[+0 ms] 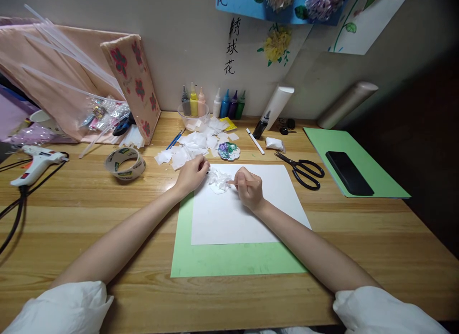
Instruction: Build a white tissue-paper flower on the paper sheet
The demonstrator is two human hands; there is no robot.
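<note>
My right hand point(248, 188) is closed around a thin wooden-looking stick point(233, 182), whose tip meets the right side of a crumpled white tissue-paper flower point(218, 181). That flower lies on the upper left part of a white sheet of paper point(236, 219), which rests on a larger green sheet point(229, 262). At the flower's left edge is my left hand point(192, 173), its fingers curled and pinched together; whatever they may hold is hidden. Just behind the hands lie a pile of white tissue squares point(193, 145) and a paint-stained scalloped palette point(228, 151).
Black-handled scissors point(304, 173), a white pen point(255, 141) and a phone point(349, 173) are on the right. To the left are a tape roll point(125, 164) and a glue gun point(36, 166) with its cable. Several paint bottles point(225, 104) stand along the wall.
</note>
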